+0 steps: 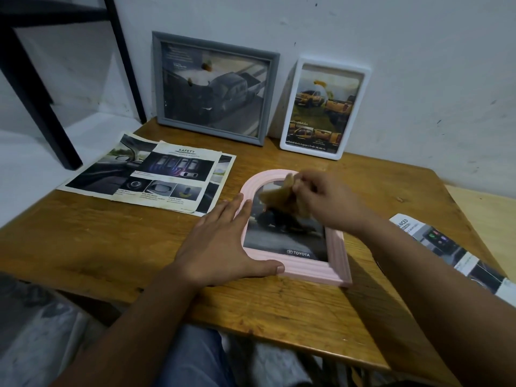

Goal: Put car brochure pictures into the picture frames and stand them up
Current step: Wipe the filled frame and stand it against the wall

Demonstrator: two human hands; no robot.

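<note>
Left hand (220, 247) lies flat, steadying the pink frame (315, 270); right hand (326, 202) pinches a blurry cloth (282, 196) — wipe gently, keep it pinned.

We record a scuffed, speckled white plaster wall (391, 37) behind a worn brown wooden table (83, 233). At upper left we note a black metal furniture frame (30, 88) standing on pale floor (22, 174). Light is dim and even.

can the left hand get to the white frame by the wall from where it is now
Probably yes. The left hand rests flat against the pink frame, holding nothing, and the table between it and the white frame looks bare. The right hand over the pink frame sits near that path.
</note>
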